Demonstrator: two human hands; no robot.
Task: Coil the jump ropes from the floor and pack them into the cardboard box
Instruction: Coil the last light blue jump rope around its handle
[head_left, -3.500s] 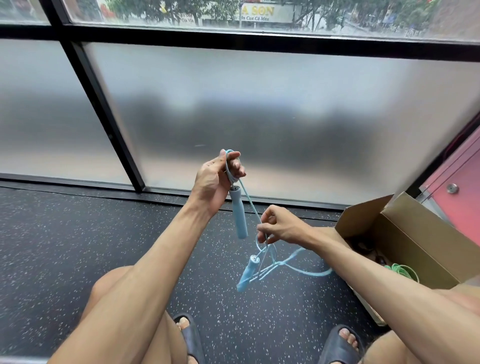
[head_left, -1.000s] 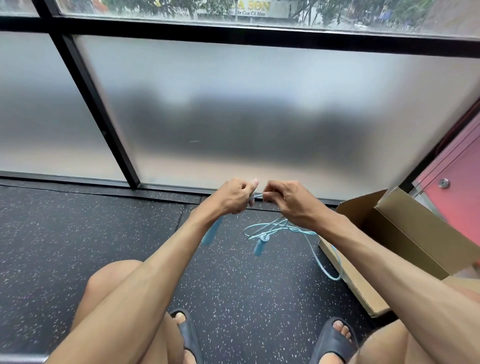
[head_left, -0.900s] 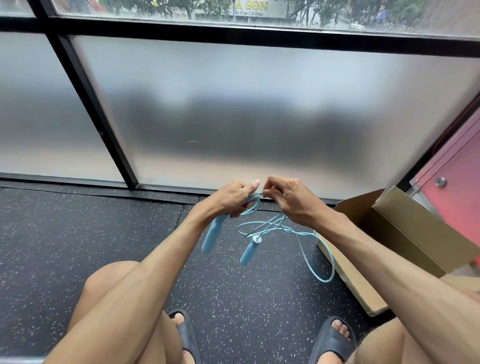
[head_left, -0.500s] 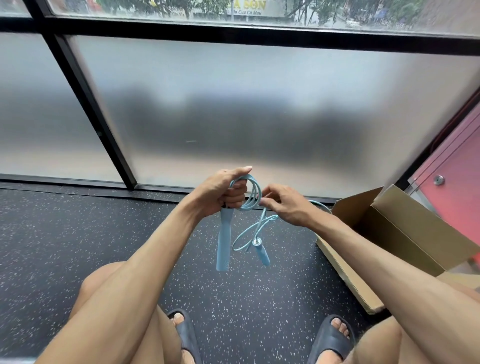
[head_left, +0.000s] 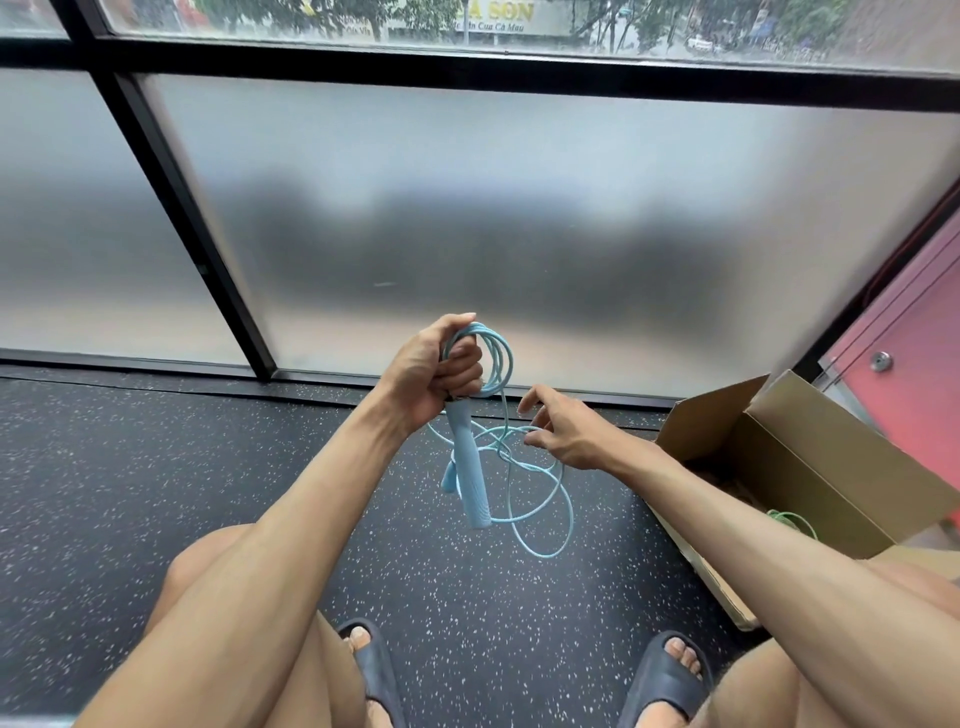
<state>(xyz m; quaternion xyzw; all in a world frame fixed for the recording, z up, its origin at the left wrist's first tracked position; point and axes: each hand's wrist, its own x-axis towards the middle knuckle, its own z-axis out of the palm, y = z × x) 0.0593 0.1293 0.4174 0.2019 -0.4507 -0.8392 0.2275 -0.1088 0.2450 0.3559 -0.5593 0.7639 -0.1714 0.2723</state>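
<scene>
Your left hand (head_left: 434, 376) has its fingers (head_left: 464, 365) curled tight round the light blue plastic jump rope (head_left: 501, 364), clamping several turns of cord together with the top of one long blue handle (head_left: 475, 480). Half a second ago that coil was smaller and your right hand (head_left: 569, 434) was pinching the cord close beside it. Now the right hand sits lower and apart from the left. Its thumb is lifted and its fingers (head_left: 537, 441) are loosely spread, their tips just touching a strand, with no pinch that I can see. The gripped handle hangs straight down from your fist, and the second blue handle (head_left: 449, 475) now hangs partly hidden just behind it, no longer out to the right. The loose loop (head_left: 550, 525) dangles below both hands, above the floor and not touching it.

The open brown cardboard box (head_left: 815, 467) stands on the floor at your right, flaps up. A thin green cord (head_left: 790, 518) lies inside it. Your right forearm crosses in front of the box and hides much of its opening.

The black speckled rubber floor (head_left: 156, 467) runs to a frosted glass window (head_left: 519, 197) in a black frame. A pink panel (head_left: 914, 395) with a round metal fitting (head_left: 880, 359) stands beyond the box. Your feet, in dark slide sandals (head_left: 375, 670), show between your knees.
</scene>
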